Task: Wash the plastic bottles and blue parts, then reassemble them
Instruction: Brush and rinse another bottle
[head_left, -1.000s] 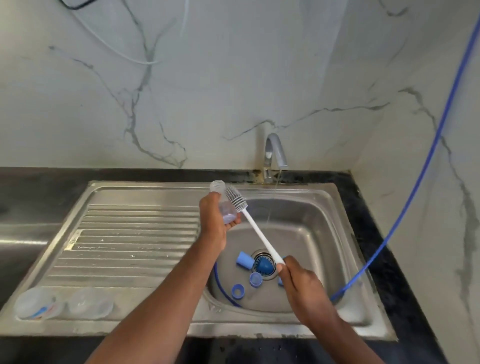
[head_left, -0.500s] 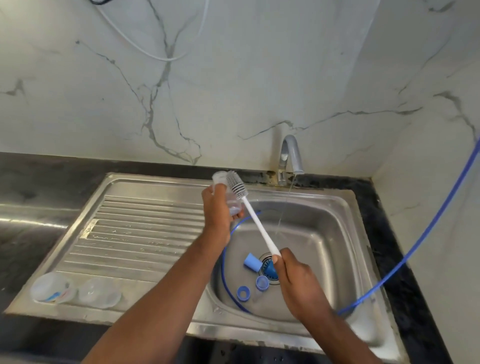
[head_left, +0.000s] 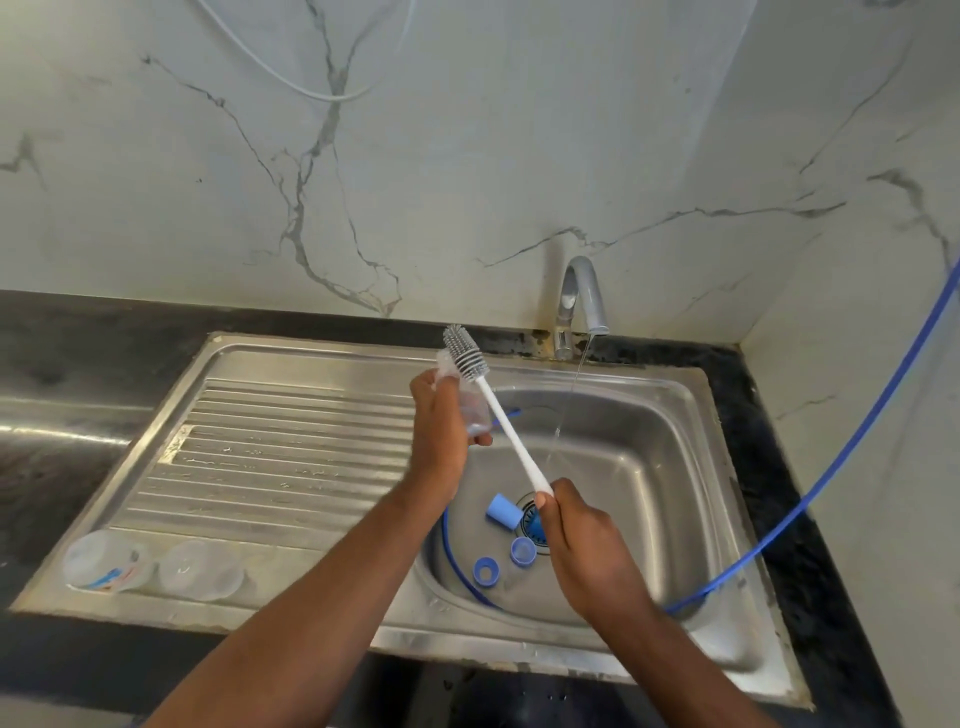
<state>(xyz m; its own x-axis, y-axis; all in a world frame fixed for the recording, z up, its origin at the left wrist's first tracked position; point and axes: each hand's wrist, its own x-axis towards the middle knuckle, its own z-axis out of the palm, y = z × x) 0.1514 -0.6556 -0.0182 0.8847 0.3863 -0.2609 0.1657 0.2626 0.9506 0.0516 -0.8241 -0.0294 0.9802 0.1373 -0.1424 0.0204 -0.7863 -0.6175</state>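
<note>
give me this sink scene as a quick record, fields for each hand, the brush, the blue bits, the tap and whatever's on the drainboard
left hand: grips a clear plastic bottle above the basin
right hand: grips the low end of the white bottle brush
brush head: up beside the bottle's top end, not plainly inside
blue parts: one cap and two rings lying in the basin near the drain
tap: running, thin stream
drainboard: two clear containers at its near left corner

Clear bottle (head_left: 475, 415) (head_left: 106, 561) (head_left: 200, 570) ×3; blue part (head_left: 502, 512) (head_left: 522, 551) (head_left: 485, 570) ×3; brush (head_left: 511, 441) ×1; tap (head_left: 582, 296) ×1; blue hose (head_left: 831, 467) ×1.
</note>
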